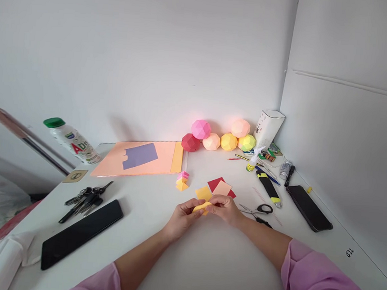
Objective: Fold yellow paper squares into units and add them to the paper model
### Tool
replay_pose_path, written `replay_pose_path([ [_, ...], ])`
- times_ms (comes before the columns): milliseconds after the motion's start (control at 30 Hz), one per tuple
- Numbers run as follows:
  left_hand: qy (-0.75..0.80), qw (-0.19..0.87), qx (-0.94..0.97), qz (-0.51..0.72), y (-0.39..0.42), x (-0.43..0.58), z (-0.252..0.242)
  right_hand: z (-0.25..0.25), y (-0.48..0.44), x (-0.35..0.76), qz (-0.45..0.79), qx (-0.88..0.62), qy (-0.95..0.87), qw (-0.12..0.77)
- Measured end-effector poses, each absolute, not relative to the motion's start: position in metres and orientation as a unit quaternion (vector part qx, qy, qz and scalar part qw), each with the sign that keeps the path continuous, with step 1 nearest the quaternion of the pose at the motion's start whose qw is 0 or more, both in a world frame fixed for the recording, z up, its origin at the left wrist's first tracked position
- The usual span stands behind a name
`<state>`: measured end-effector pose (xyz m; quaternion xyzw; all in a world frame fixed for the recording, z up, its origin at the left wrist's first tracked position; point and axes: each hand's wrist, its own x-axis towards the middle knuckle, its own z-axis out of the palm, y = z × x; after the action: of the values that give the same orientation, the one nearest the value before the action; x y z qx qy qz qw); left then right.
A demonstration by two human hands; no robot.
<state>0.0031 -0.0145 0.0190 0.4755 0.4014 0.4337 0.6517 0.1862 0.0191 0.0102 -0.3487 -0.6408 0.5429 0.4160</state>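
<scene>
A small piece of yellow paper (203, 206), apparently folded, is pinched between my two hands above the white table. My left hand (184, 215) grips its left end with thumb and fingers. At its right end, my right hand (226, 209) presses it between thumb and fingertips. Just beyond my fingers lie a flat yellow paper square (203, 193), a peach square (222, 188) and dark red paper (216, 183) partly under the peach one. Slightly left stands a little stack of folded pink and yellow paper pieces (182, 181).
Faceted paper balls (229, 142) line the back wall. Scissors (258, 209), a cutter knife (268, 187), a glue bottle (251, 163) and a black phone (309, 207) lie right. Left are peach sheets (111, 160), keys (85, 199), a long black device (82, 234) and a white bottle (75, 142).
</scene>
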Motion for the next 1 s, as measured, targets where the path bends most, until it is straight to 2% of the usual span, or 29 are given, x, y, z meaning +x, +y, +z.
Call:
replay_pose_path([
  [233,0.433,0.535,0.599,0.409,-0.0154,0.0044,0.0131,0.0087,0.0178,0.1852,0.59,-0.37,-0.58,0.423],
  [1000,0.452,0.52,0.628,0.363,-0.0176,0.005,0.0175,0.0167,0.0186,0.1855,0.563,-0.355,-0.622,0.411],
])
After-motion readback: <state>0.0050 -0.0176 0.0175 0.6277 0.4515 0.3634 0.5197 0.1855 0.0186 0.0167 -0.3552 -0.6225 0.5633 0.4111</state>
